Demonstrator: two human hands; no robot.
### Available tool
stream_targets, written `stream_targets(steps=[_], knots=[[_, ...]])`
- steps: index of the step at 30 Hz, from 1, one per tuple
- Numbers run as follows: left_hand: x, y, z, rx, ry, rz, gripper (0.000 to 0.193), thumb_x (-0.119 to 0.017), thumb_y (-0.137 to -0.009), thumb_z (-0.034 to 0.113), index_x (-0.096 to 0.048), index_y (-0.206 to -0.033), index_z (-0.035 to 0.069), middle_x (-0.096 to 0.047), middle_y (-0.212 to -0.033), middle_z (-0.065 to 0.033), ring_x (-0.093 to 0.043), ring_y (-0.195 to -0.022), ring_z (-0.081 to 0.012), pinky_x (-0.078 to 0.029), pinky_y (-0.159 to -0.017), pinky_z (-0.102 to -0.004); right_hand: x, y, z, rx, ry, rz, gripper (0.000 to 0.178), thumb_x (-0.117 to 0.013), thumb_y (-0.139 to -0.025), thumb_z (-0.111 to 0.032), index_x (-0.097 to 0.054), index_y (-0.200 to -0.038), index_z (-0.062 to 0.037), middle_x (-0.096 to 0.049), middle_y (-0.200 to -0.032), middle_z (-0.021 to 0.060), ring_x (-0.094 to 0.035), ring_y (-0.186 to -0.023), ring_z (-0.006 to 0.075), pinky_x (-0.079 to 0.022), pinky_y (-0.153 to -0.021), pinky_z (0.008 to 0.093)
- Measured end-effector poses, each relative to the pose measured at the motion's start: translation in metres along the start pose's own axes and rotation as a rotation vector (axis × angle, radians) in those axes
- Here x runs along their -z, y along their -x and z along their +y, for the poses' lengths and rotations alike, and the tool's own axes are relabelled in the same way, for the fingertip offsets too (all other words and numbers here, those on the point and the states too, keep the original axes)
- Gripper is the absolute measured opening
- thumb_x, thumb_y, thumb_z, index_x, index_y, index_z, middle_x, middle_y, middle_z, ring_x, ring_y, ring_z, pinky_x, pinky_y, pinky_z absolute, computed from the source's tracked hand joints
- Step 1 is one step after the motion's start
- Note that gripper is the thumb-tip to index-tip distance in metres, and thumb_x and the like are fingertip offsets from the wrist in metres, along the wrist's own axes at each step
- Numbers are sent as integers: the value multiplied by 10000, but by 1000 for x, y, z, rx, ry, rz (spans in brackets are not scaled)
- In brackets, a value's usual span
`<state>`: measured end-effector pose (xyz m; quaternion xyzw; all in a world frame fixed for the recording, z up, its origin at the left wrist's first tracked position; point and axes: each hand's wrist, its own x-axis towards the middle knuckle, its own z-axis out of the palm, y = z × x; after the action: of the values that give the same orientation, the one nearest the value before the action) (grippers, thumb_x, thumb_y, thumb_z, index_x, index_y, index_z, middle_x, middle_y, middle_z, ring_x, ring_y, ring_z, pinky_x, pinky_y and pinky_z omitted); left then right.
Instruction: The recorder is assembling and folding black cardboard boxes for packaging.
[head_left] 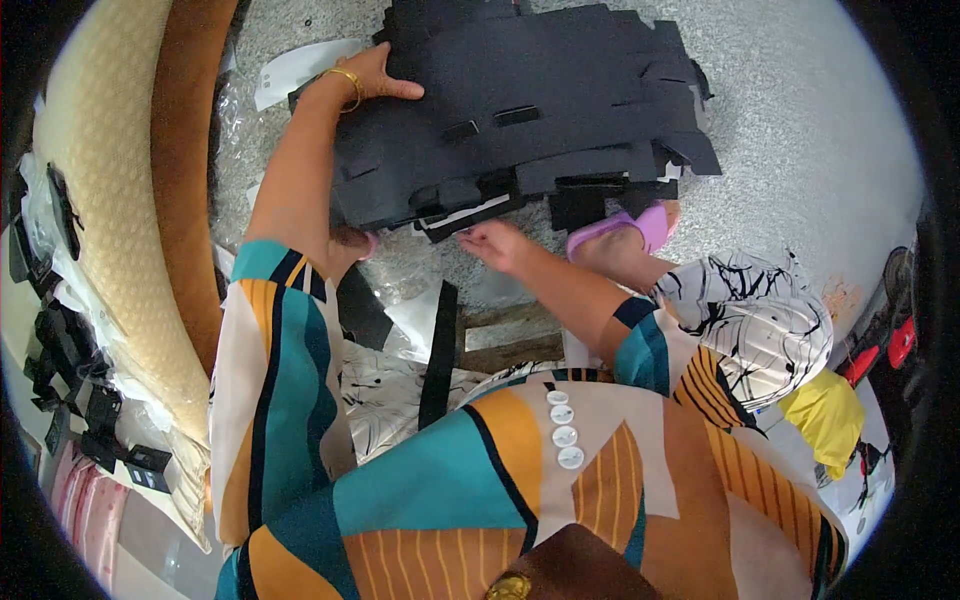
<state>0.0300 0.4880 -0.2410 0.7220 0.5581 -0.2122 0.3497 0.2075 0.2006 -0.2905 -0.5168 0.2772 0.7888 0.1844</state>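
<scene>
A broad stack of flat black cardboard sheets [560, 80], with slots and tabs along the edges, lies in front of me across my feet. My left hand [368, 78] rests on its left part, thumb spread away from the other fingers, pressing on the top sheet. At the near edge, my right hand [495, 246] has its fingers pinched together at a narrow black cardboard flap [465, 218] with a white edge. Its fingertips are small and partly hidden. The sheets overlap unevenly, and some tabs stick out at the right side.
A purple slipper [650, 228] is on my right foot beside the stack's near edge. Clear plastic wrap and white paper [300, 72] lie at the left. A cream padded roll [105, 180] stands farther left, near black scraps [100, 420]. A yellow cloth [828, 420] lies at right.
</scene>
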Motion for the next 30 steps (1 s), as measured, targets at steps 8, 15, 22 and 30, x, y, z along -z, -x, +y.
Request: stream_targets(steps=[8,15,22,30], knots=[[3,-13,14,-124,-54,-97,1105,-768,-462,549,-297,-1302,6,-401,-1290,-206,-379,-1209,-321,-293,-1009,-373,-31,5,-24,-3,342,-109,308,-457,-766,25,-431,-1073,16,-469,-1142,152,-496,-1076,266,-322,-980,496],[-9,-30,-28,-136,163,-264,1096,-816,-493,374,-229,-1336,-5,-329,-1351,-180,-283,-1272,-290,-239,-1048,-352,70,22,-56,243,45,69,180,-472,-811,-74,-512,-975,-10,-537,-1013,145,-530,-977,281,-441,-861,464],[3,-23,-2,-19,-61,-323,1023,-821,-530,286,-248,-1329,3,-347,-1341,-170,-302,-1262,-288,-261,-1041,-351,105,44,-99,383,361,-158,141,-495,-783,-83,-543,-901,-23,-573,-926,105,-552,-888,266,-462,-765,401],[30,37,34,184,-246,-131,909,-806,-542,344,-354,-1282,72,-356,-1346,-109,-321,-1256,-259,-244,-1017,-508,-60,224,-174,721,1853,-680,219,-511,-779,-215,-612,-900,-63,-622,-818,127,-603,-760,272,-466,-692,371]])
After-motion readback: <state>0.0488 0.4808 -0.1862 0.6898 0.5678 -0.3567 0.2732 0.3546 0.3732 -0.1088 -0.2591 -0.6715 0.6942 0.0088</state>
